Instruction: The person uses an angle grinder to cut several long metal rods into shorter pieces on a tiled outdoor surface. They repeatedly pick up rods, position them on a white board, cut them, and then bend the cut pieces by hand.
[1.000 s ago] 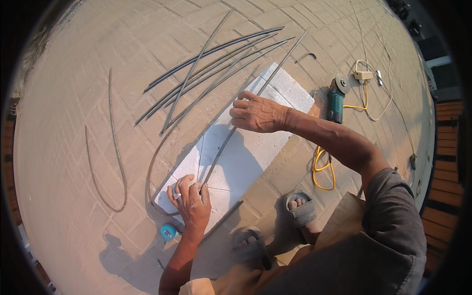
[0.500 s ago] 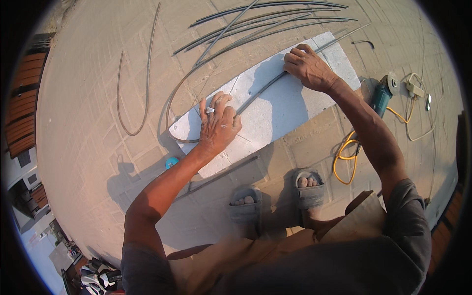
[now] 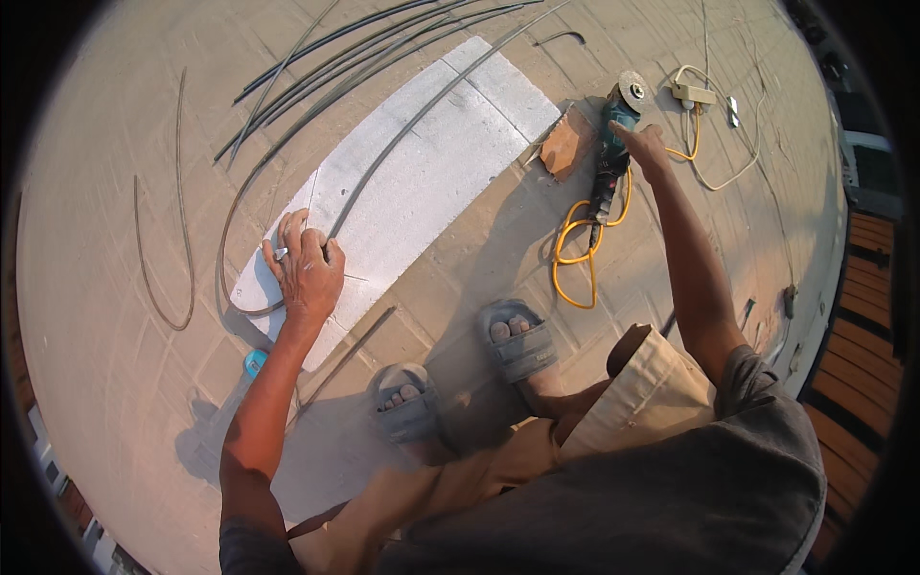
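A long grey metal rod (image 3: 422, 110) lies along the white block slab (image 3: 412, 182). My left hand (image 3: 311, 273), with a ring on one finger, presses on the slab with its fingers curled over the rod near the slab's left end. From under that hand the rod bends round in a U and runs back toward the far side. My right hand (image 3: 648, 153) is at the body of a green-and-black angle grinder (image 3: 611, 158), fingers bent over it; part of the grip is hidden. The grinder rests on the ground, its disc (image 3: 632, 89) pointing away from me.
Several more rods (image 3: 326, 81) lie beyond the slab, and a bent U-shaped rod (image 3: 182, 321) to the left. A yellow cord (image 3: 559, 264) loops below the grinder. A reddish tile piece (image 3: 565, 144), a socket block (image 3: 693, 94) and a turquoise round object (image 3: 255, 362) lie around.
My right hand has left the rod and moved right to the angle grinder. My left hand stays on the rod at the slab's left end. The view has turned toward the right.
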The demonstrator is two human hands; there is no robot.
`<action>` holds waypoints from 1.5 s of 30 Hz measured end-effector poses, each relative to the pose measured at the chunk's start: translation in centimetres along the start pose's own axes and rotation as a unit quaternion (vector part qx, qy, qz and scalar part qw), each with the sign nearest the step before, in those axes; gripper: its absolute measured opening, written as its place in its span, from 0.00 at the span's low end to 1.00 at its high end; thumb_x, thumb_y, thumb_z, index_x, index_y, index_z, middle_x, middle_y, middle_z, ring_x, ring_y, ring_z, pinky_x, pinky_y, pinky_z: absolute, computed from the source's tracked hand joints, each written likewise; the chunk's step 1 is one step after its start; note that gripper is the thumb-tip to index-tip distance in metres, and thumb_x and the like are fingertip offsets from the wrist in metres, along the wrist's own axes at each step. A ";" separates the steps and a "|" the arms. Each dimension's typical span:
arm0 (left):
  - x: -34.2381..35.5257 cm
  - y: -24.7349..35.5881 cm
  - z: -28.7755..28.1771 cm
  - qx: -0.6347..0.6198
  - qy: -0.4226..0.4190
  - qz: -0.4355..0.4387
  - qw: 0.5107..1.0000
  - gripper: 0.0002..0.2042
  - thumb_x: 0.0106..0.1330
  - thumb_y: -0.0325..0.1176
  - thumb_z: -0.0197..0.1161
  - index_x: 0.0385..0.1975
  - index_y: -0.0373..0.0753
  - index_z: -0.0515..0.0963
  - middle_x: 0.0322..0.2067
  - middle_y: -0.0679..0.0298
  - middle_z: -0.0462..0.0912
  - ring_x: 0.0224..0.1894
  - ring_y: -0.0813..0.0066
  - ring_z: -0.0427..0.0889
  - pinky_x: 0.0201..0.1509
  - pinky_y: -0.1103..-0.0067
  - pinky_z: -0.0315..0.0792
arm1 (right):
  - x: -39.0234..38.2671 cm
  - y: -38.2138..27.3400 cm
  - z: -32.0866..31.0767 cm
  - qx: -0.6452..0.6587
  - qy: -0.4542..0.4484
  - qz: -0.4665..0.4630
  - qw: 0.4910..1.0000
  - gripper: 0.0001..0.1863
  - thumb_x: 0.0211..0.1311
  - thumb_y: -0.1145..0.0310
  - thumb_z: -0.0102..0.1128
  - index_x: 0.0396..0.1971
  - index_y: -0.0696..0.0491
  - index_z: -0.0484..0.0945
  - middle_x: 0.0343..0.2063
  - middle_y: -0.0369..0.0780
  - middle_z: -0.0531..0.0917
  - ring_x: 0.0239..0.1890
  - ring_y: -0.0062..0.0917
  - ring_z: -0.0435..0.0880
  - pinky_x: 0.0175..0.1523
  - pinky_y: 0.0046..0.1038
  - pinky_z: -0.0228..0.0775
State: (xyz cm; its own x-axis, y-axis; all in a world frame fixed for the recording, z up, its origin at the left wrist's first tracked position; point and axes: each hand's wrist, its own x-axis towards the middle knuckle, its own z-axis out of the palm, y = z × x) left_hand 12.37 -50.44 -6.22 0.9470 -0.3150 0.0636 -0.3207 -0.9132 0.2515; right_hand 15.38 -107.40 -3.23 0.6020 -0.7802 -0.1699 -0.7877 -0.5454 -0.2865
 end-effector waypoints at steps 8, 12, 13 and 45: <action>-0.6 -0.9 -0.3 -0.008 0.049 -0.020 0.999 0.09 0.65 0.36 0.61 0.38 0.42 0.69 0.63 0.58 0.63 0.72 0.58 0.55 0.72 0.43 0.39 | -1.6 2.5 6.9 0.241 -0.092 0.010 0.966 0.22 0.46 0.59 0.80 0.33 0.60 0.80 0.25 0.37 0.81 0.25 0.23 0.80 0.31 0.29 0.73; -0.4 -0.5 -0.1 -0.009 0.054 -0.027 0.998 0.09 0.65 0.36 0.60 0.38 0.41 0.71 0.63 0.57 0.63 0.72 0.56 0.56 0.71 0.43 0.39 | -0.8 2.9 6.1 0.331 -0.094 0.038 0.938 0.20 0.46 0.63 0.77 0.32 0.62 0.80 0.25 0.38 0.81 0.23 0.25 0.80 0.30 0.30 0.74; -0.7 -0.7 0.0 -0.009 0.059 -0.026 0.998 0.08 0.64 0.35 0.60 0.38 0.40 0.72 0.63 0.55 0.64 0.72 0.55 0.56 0.71 0.43 0.38 | -1.6 2.5 5.9 0.340 -0.092 0.046 0.935 0.20 0.47 0.64 0.77 0.33 0.62 0.79 0.25 0.39 0.81 0.23 0.25 0.80 0.30 0.30 0.75; -0.3 11.4 -9.6 -0.312 -0.194 -0.188 0.911 0.33 0.61 0.44 0.64 0.55 0.21 0.64 0.39 0.43 0.83 0.43 0.48 0.85 0.49 0.65 0.77 | -28.8 -20.5 5.2 0.543 -0.498 -0.074 0.672 0.20 0.56 0.69 0.75 0.42 0.61 0.75 0.32 0.42 0.82 0.32 0.25 0.84 0.40 0.28 0.79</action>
State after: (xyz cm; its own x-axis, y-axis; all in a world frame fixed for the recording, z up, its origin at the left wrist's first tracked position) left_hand 8.62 -58.32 5.94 0.8693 -0.1893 -0.4567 0.2143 -0.6882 0.6931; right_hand 14.84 -72.19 2.64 0.8780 0.1441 -0.4565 -0.4755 0.3723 -0.7971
